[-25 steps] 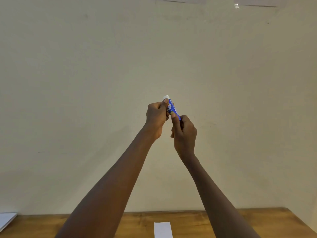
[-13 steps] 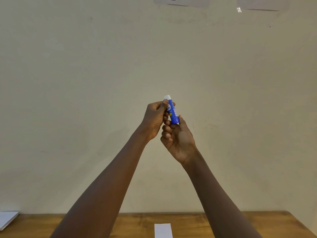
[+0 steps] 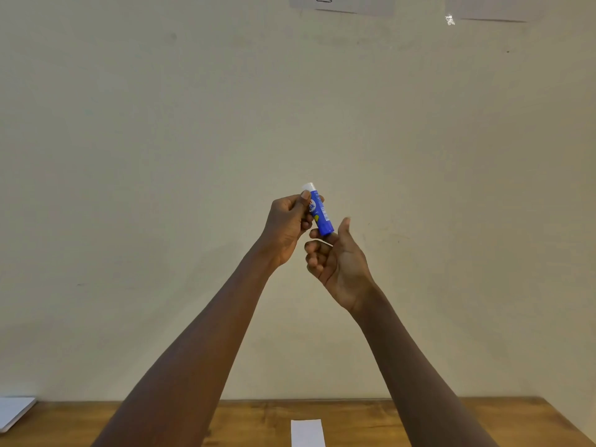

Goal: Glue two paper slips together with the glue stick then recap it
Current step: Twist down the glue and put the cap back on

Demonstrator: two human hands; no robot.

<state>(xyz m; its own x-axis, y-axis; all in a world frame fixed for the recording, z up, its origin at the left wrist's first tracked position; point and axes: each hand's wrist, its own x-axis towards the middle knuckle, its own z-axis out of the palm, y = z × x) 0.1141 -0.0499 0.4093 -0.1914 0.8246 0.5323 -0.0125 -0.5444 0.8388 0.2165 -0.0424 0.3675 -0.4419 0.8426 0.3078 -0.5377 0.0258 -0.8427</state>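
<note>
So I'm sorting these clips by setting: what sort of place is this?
Probably a plain room at home or in an office: a wooden table against a bare cream wall, paper sheets stuck high on it.

paper slip (image 3: 307, 432) on table (image 3: 367, 424), glue stick (image 3: 319, 214) above

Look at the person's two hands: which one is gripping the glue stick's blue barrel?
The left hand. Its thumb and fingers close round the glue stick near its white top. The right hand sits palm-up, loosely curled at the stick's lower end.

Wooden table (image 3: 371, 421), cream wall (image 3: 129, 188) — taped sheets (image 3: 342, 3), white pad (image 3: 13, 411) far-left
</note>
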